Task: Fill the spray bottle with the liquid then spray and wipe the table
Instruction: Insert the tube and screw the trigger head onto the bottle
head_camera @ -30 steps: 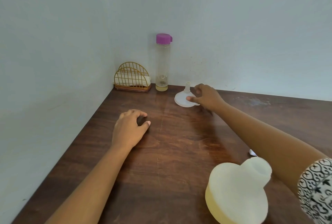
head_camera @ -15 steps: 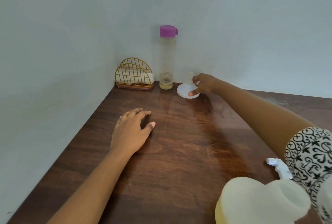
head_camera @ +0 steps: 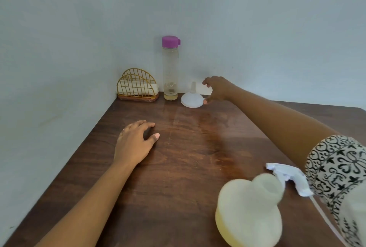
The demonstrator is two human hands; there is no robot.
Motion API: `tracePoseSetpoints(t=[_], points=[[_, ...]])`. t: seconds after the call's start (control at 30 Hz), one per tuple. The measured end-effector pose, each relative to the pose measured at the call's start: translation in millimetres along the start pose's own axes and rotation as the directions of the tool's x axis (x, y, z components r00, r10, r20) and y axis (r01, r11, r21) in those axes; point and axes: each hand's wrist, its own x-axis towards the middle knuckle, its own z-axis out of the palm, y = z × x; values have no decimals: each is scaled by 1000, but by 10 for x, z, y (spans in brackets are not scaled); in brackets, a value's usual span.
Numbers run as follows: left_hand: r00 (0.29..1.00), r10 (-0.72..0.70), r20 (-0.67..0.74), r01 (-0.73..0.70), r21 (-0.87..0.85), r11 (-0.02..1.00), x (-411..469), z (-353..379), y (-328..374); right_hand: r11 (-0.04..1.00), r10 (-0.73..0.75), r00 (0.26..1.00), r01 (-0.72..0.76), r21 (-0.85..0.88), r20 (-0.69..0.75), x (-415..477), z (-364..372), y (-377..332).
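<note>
- The right hand (head_camera: 217, 90), fingers now spread, releases the white plastic funnel (head_camera: 191, 100) upside down just beside the tall purple-capped clear bottle (head_camera: 170, 68); the left hand (head_camera: 132, 143) lies relaxed.
- The round translucent spray bottle (head_camera: 249, 213), uncapped, stands well before it; we judge filling finished.

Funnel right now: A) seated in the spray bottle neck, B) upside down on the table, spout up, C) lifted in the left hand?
B: the funnel rests wide mouth down on the table, with its narrow spout pointing up.
</note>
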Motion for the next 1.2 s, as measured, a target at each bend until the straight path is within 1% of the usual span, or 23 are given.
tracePoseSetpoints(t=[0.03,0.1,0.2,0.27,0.3,0.37,0.43,0.5,0.57,0.6,0.63,0.67,0.7,0.73,0.77,0.8,0.83,0.87,0.9,1.0,1.1,1.2], points=[[1000,-3,0,3,-2,1000,-13,-9,16,998,-17,1000,15,-64,-26,-156,-103,11],[1000,-10,-9,9,-32,999,-37,-27,29,993,-26,998,20,-115,-58,-523,-316,49],[999,-25,-48,17,-172,985,-117,-87,44,995,42,997,-47,-91,-57,-1278,-590,100],[995,-14,-97,-15,-289,957,-205,-137,58,992,106,994,-107,-59,-25,-1756,-656,221],[991,-6,-132,-40,-342,939,-275,-161,79,989,144,990,-144,-31,-5,-1986,-647,307],[981,2,-195,-88,-433,897,-466,-247,167,966,238,970,-242,92,53,-2412,-590,494],[968,5,-250,-138,-517,845,-769,-381,317,915,332,937,-348,206,109,-2750,-490,647],[948,-10,-319,-207,-637,743,-1236,-576,586,833,419,897,-442,334,142,-2970,-331,797],[926,-10,-376,-297,-747,595,-1808,-731,916,727,488,861,-492,479,143,-3095,-141,890],[936,13,-351,-308,-802,512,-2105,-744,1093,683,519,845,-501,532,128,-3131,-43,923],[962,61,-266,-267,-870,415,-2381,-710,1265,652,545,831,-504,567,112,-3153,47,945],[985,134,-113,-150,-938,313,-2610,-631,1430,626,564,819,-508,592,106,-3165,111,952],[970,219,102,46,-968,247,-2789,-513,1586,599,576,809,-512,616,112,-3170,151,946],[893,302,333,272,-935,225,-2914,-371,1730,579,582,804,-518,630,125,-3159,173,933],[777,350,523,474,-852,222,-3006,-216,1857,575,582,802,-523,629,134,-3151,178,919],[674,359,646,624,-758,193,-3061,-70,1980,587,581,802,-531,611,139,-3138,177,896],[608,344,715,719,-680,144,-3090,54,2100,604,580,803,-536,590,136,-3122,172,870],[571,324,754,775,-626,89,-3092,151,2219,617,577,805,-538,574,134,-3099,168,845],[556,304,774,803,-594,44,-3081,219,2333,623,574,808,-538,568,136,-3077,168,820],[569,272,776,812,-582,-36,-3010,317,2632,603,581,795,-565,564,174,-3019,165,774],[589,301,750,794,-607,-38,-2971,358,2804,577,590,775,-600,555,224,-2967,143,722],[611,309,729,774,-632,-41,-2947,406,2879,506,592,751,-628,591,292,-2920,112,699]])
